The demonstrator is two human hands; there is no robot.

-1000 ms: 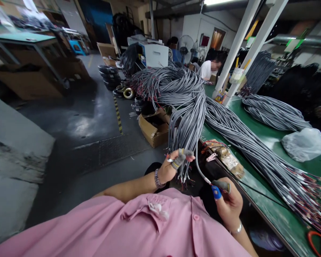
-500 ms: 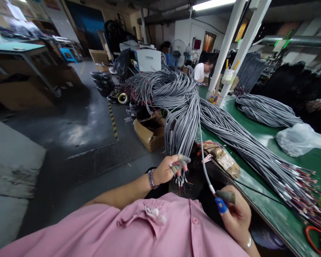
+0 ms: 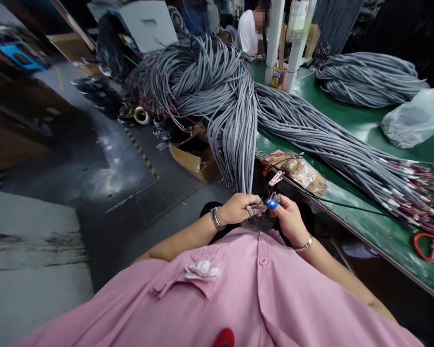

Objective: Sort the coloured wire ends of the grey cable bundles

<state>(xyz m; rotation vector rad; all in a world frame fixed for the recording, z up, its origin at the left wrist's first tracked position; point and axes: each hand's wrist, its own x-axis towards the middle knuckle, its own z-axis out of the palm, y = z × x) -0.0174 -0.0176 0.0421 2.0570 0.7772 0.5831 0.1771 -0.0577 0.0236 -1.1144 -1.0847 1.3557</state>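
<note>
My left hand (image 3: 238,209) clamps the grey cable bundle (image 3: 238,140), which rises from it at twelve o'clock; my right hand (image 3: 289,219) pinches its wire ends (image 3: 257,209) at three o'clock.

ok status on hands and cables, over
Left hand grips the hanging grey cable bundle near its tips. Right hand pinches wire ends beside it. Nothing blocking either hand.

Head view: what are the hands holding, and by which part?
Left hand grips the hanging grey cable bundle at its lower ends; right hand pinches the wire tips there.
</note>
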